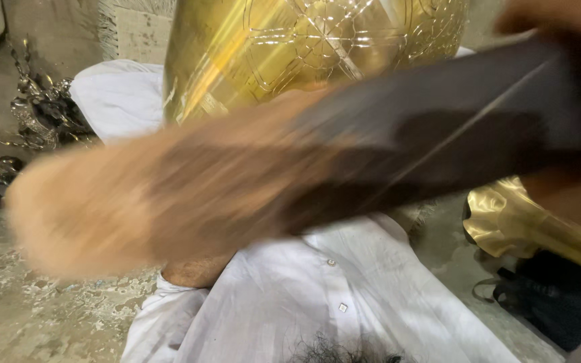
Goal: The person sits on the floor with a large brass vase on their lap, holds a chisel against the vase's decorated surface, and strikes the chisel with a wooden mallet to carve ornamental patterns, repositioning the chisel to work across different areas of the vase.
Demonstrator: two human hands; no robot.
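My right hand (573, 101) is gripping a dark-handled brush (270, 181), bristles blurring across the engraved brass vessel (290, 47). Left hand: can't tell, out of frame.

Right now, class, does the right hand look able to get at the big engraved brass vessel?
Probably yes. The right hand grips a dark, blurred brush that lies across the front of the brass vessel, with nothing between them. Blur hides whether they touch.
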